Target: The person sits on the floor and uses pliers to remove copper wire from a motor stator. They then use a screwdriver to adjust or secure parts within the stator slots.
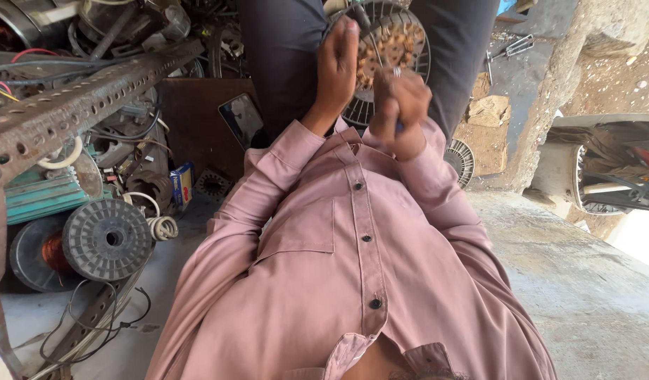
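Motor stator [388, 53] between the knees; left hand [338, 67] gripping its rim; right hand [402, 109] pinching a thin tool [377, 53].

motor [391, 49]: top cut by the edge, part behind both hands
tool tip [397, 71]: too small to tell
wire spool [39, 253]: half hidden

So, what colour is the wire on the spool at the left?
Copper orange, on the grey spool, head view.
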